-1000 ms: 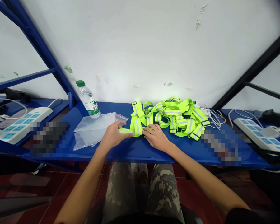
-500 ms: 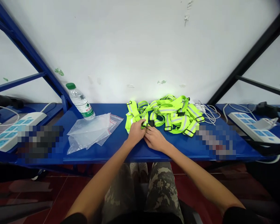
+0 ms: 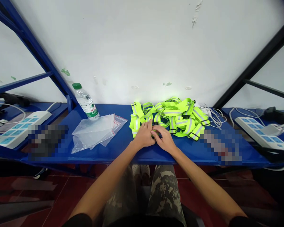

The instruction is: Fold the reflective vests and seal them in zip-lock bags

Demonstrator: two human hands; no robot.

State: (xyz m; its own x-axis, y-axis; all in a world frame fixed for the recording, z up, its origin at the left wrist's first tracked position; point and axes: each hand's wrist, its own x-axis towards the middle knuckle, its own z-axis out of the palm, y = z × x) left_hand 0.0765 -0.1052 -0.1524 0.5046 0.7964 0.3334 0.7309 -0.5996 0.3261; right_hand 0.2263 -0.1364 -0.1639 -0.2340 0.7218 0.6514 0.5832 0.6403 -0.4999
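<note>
A tangled heap of neon yellow-green reflective straps (image 3: 171, 111) with grey bands and black buckles lies on the blue table, just beyond my hands. My left hand (image 3: 144, 135) rests back-up at the heap's near left edge, its fingers bent over a strap. Close against it, my right hand (image 3: 165, 138) has thumb and fingertips drawn together at the same strap. The part between my fingers is mostly hidden. To the left lie several clear zip bags (image 3: 96, 130), overlapping and flat.
A green-capped water bottle (image 3: 86, 102) stands behind the bags by the wall. White cables (image 3: 216, 116) lie right of the heap. Power strips (image 3: 26, 126) sit on the side tables. Blurred items occupy both front corners. The blue table (image 3: 123, 151) ends close to my legs.
My left hand has turned flatter over the strap, and my right hand has rolled so its thumb shows. The black buckle piece between them is now covered. The view has shifted slightly.
</note>
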